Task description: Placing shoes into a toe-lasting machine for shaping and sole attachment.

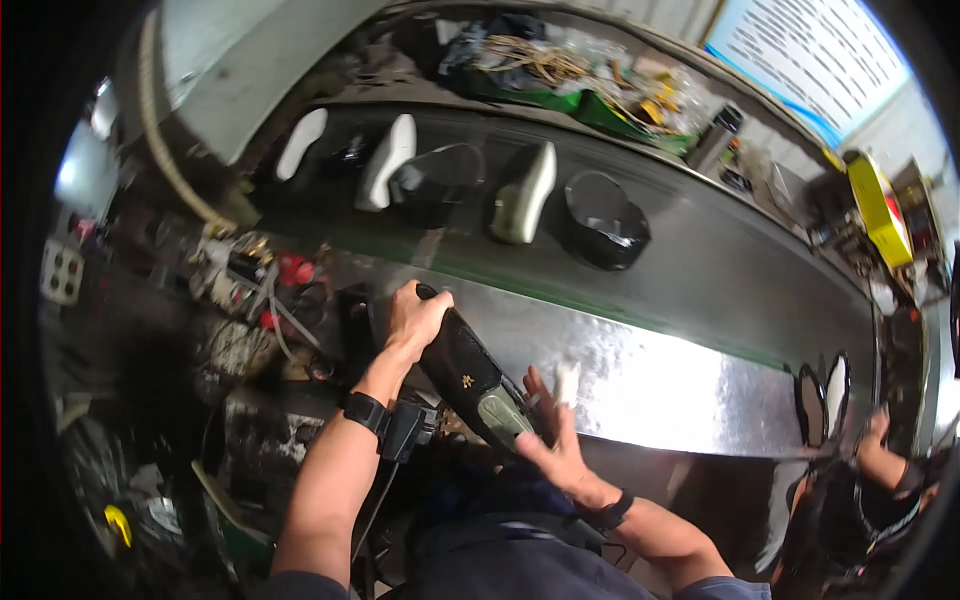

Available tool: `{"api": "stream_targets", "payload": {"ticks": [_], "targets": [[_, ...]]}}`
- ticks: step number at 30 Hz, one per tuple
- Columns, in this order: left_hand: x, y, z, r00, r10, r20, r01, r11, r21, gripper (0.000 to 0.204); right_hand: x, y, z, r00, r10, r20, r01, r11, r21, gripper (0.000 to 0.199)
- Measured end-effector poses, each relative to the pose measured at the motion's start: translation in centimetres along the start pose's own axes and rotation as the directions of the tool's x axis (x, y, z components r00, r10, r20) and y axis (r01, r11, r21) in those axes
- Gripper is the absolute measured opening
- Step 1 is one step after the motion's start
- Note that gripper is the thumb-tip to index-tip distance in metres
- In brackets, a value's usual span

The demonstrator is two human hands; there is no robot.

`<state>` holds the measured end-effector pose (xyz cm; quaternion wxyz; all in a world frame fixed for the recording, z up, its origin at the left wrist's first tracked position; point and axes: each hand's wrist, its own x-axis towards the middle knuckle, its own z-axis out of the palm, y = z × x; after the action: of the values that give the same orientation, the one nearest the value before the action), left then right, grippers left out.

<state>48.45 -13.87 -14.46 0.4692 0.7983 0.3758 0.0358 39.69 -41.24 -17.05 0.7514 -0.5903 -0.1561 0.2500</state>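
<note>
My left hand (418, 318) is closed around one end of a black shoe (455, 352), which hangs at a slant over the near edge of the metal bench. A small gold emblem marks its side. At the shoe's other end shows a grey-green shoe last (503, 415). Beside that end is my right hand (556, 450), fingers spread and slightly blurred. Something white (567, 383), perhaps a finger wrap, covers one fingertip. Whether the right hand touches the last I cannot tell.
Beyond the shiny metal bench (660, 385) runs a dark belt (730, 265) bearing pale shoe lasts (525, 195) and a round black piece (605, 220). Two shoe soles (812, 405) stand at the bench's right end, near another person's arm (885, 460). Tools and hoses (280, 300) clutter the left.
</note>
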Motion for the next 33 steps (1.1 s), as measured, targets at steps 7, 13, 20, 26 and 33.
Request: {"api": "stream_targets", "payload": {"ticks": [7,13,20,26,33], "targets": [[-5.5,-1.5,-17.1,0.974,-0.02,-0.228,0.0,0.996,-0.084,0.042,9.3,-7.6,10.0,0.534,0.72,0.442,-0.791,0.61,-0.037,0.08],[-16.6,-9.9,-30.7,0.831,-0.041,-0.554,-0.093,0.973,-0.211,0.032,4.0,-7.7,26.4,0.712,0.49,0.503,-0.446,0.869,-0.214,0.06],[-30.8,-18.3,-46.2,0.581,-0.173,-0.795,0.105,0.985,-0.138,0.043,-4.9,-2.3,44.6,0.632,0.345,0.694,-0.499,0.866,0.024,0.026],[-37.9,-30.4,-56.0,0.564,-0.308,-0.767,-0.368,0.737,-0.567,0.033,-9.5,2.5,57.3,0.455,0.292,0.841,-0.594,0.803,0.042,0.026],[-42.1,-33.9,-49.4,0.744,-0.416,-0.523,-0.557,0.047,-0.829,0.04,-10.2,4.7,65.2,0.464,0.362,0.809,-0.602,0.798,-0.012,0.017]]}}
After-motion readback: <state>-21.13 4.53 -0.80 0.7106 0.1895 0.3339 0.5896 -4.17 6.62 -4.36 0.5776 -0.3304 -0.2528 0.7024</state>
